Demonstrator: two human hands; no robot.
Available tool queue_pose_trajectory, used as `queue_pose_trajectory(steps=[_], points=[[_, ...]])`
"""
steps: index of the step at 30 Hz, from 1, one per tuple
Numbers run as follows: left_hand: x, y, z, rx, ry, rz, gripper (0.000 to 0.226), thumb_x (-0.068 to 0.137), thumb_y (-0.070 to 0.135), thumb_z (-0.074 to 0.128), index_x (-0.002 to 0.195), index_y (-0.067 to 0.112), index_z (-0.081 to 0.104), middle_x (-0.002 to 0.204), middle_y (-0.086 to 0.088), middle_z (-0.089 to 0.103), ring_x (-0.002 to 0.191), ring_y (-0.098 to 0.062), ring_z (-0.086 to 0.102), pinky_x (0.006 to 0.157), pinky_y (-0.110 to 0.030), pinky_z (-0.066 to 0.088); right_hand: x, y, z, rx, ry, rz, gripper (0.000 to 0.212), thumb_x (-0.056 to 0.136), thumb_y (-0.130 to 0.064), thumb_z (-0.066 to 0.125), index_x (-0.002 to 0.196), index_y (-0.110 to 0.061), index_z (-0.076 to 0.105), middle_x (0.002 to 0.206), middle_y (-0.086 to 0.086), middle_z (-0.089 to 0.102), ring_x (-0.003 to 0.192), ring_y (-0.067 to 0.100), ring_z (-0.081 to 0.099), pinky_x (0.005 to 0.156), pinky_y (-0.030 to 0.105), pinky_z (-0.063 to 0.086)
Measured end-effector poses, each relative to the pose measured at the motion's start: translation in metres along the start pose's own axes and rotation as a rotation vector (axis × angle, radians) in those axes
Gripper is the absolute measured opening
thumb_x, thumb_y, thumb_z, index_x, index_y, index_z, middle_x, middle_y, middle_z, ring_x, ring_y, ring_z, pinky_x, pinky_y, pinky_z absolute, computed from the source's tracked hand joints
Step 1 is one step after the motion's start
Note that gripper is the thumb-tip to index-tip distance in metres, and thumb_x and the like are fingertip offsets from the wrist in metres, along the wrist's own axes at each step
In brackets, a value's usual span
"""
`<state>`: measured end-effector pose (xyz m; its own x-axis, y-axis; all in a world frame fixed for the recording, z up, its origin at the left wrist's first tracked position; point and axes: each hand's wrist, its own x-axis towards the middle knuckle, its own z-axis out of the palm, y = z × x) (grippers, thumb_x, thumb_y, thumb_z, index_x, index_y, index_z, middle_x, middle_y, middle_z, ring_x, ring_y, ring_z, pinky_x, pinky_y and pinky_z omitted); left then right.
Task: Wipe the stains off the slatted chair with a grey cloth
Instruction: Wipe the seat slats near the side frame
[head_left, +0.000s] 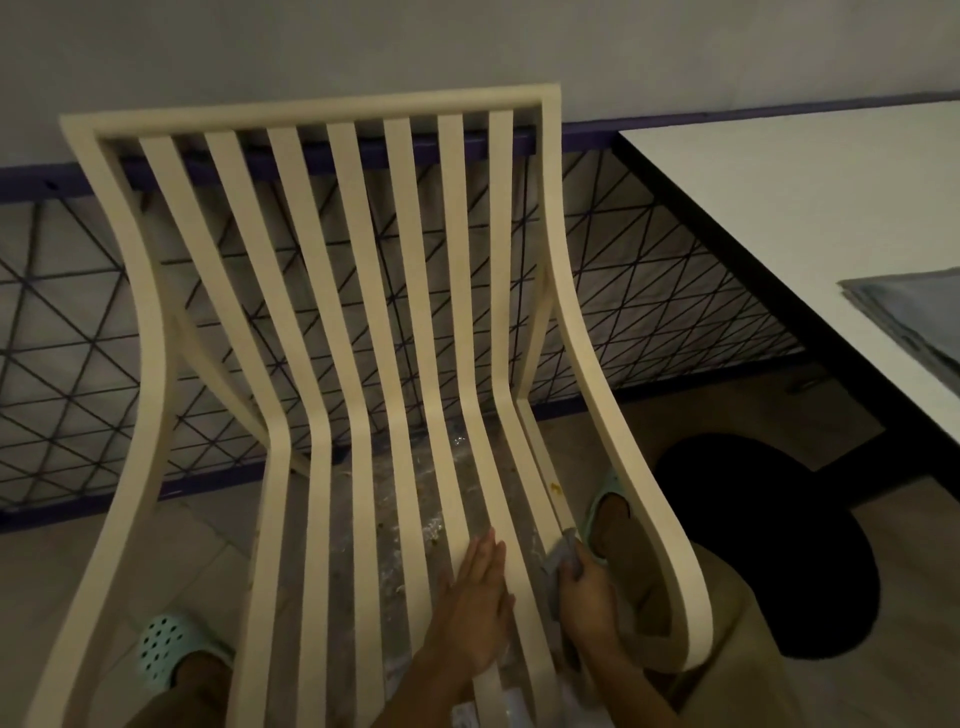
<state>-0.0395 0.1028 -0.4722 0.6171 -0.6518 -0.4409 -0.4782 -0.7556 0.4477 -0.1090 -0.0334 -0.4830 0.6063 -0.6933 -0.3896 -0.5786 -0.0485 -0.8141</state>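
A cream slatted chair fills the middle of the head view, its back toward the wall. My left hand lies flat with straight fingers on a seat slat near the front right. My right hand grips a bunched grey cloth pressed against the narrow slat beside the right side rail. A small yellowish stain shows on that slat just beyond the cloth.
A white table with a dark edge stands at the right, with folded grey cloths on it. A black round base sits on the floor under it. Black wire mesh runs along the wall. My feet wear mint clogs.
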Motion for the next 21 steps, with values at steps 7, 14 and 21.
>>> queue_pose_trajectory(steps=[7, 14, 21], points=[[0.022, -0.012, -0.015, 0.044, 0.070, 0.000, 0.061, 0.102, 0.040, 0.030, 0.154, 0.027, -0.001, 0.158, 0.009, -0.021, 0.147, -0.012, -0.017, 0.121, -0.049, 0.003, 0.046, -0.030, 0.024, -0.133, -0.026, -0.023, 0.028, 0.099, -0.024, 0.045, 0.097, -0.050, 0.035, 0.104, -0.016, 0.047, 0.076, -0.032, 0.042, 0.073, 0.002, 0.036], [0.077, -0.019, -0.016, 0.006, 0.076, 0.000, 0.064, 0.102, 0.041, 0.029, 0.153, 0.031, -0.007, 0.156, 0.008, -0.030, 0.145, -0.013, -0.024, 0.120, -0.054, 0.007, 0.126, -0.060, 0.049, -0.053, 0.007, 0.008, 0.036, 0.099, -0.013, 0.046, 0.135, -0.010, 0.051, 0.119, 0.008, 0.059, 0.115, 0.027, 0.056, 0.083, 0.019, 0.039], [0.090, -0.039, -0.027, -0.029, -0.020, 0.012, 0.060, 0.101, 0.045, 0.029, 0.152, 0.037, -0.001, 0.156, 0.012, -0.029, 0.145, -0.012, -0.024, 0.120, -0.053, 0.005, 0.202, -0.094, 0.088, 0.122, -0.046, 0.118, 0.027, 0.097, -0.002, 0.047, 0.122, 0.004, 0.057, 0.113, 0.025, 0.062, 0.107, 0.033, 0.060, 0.096, 0.036, 0.048]])
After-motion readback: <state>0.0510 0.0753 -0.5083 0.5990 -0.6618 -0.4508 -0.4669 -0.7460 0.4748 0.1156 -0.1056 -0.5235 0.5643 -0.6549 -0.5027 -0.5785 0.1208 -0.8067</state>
